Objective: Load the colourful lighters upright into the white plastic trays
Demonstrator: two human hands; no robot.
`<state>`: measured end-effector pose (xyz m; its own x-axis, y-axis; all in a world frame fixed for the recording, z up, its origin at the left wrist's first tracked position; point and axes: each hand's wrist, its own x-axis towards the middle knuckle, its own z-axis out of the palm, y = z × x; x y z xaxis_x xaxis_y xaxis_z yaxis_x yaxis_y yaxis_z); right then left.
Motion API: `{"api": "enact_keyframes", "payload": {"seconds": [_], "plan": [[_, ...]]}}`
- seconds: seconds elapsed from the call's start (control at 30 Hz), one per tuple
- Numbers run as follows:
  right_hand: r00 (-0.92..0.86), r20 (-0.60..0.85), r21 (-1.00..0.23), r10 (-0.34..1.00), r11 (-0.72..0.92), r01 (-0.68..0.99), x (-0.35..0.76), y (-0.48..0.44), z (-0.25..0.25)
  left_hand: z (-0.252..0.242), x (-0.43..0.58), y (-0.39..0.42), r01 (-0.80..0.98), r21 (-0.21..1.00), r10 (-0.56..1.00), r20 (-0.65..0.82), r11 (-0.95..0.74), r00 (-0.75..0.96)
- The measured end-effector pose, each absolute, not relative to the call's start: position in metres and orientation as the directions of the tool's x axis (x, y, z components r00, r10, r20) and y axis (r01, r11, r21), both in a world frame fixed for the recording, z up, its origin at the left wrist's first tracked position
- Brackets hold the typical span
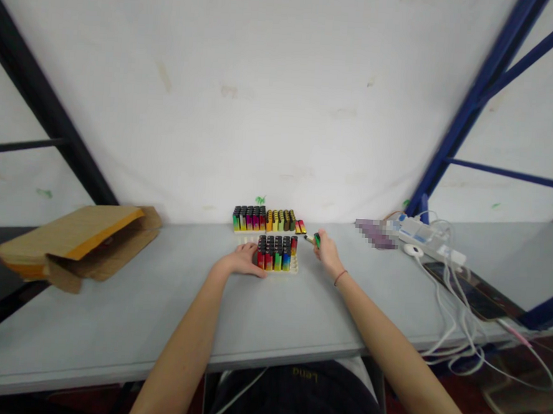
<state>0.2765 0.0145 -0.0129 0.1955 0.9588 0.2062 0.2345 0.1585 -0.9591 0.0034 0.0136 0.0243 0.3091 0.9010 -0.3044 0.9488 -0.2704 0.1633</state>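
A white tray point(293, 269) of upright lighters point(277, 261) with black tops stands on the table in front of me. They are red, green, blue and multicoloured, and some slots at its right end hold none. My left hand point(244, 260) grips the tray's left end, thumb along the front and fingers toward the back. Right of the tray, my right hand point(328, 254) is closed around a green lighter point(317, 240). A small dark-tipped, pale piece point(308, 238) shows at its fingertips; whether it is held or lying there I cannot tell.
Behind stand more lighters, multicoloured ones point(249, 219) and yellow ones point(280, 221), with red-yellow lighters point(301, 226) lying beside them. An opened cardboard box point(78, 238) sits at left. At right are a power strip point(431, 240), white cables point(447, 292) and a dark phone point(475, 293).
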Motion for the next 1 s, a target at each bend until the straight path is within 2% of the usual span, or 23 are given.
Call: {"api": "enact_keyframes", "payload": {"seconds": [0.1, 0.2, 0.3, 0.47, 0.67, 0.83, 1.0], "plan": [[0.199, 0.273, -0.936, 0.941, 0.212, 0.281, 0.274, 0.008, -0.007, 0.024, 0.003, 0.013, 0.948, 0.169, 0.903, -0.297, -0.271, 0.311], [0.083, 0.383, -0.883, 0.92, 0.339, 0.324, 0.273, 0.002, 0.001, 0.024, 0.002, 0.013, 0.943, 0.19, 0.901, -0.292, -0.273, 0.32], [-0.03, 0.444, -0.856, 0.895, 0.434, 0.281, 0.273, 0.0, 0.007, 0.023, 0.001, 0.014, 0.94, 0.206, 0.901, -0.288, -0.272, 0.323], [-0.124, 0.439, -0.88, 0.89, 0.454, 0.14, 0.271, 0.001, 0.001, 0.022, 0.001, 0.015, 0.94, 0.196, 0.902, -0.282, -0.279, 0.327], [-0.11, 0.428, -0.889, 0.897, 0.439, 0.126, 0.269, 0.007, -0.012, 0.023, 0.002, 0.014, 0.939, 0.195, 0.903, -0.277, -0.282, 0.328], [-0.145, 0.441, -0.851, 0.885, 0.464, 0.244, 0.268, 0.007, -0.016, 0.023, 0.003, 0.014, 0.946, 0.184, 0.909, -0.279, -0.265, 0.309], [-0.189, 0.494, -0.729, 0.849, 0.522, 0.442, 0.264, -0.001, -0.011, 0.023, 0.003, 0.014, 0.944, 0.185, 0.906, -0.281, -0.273, 0.317]]}}
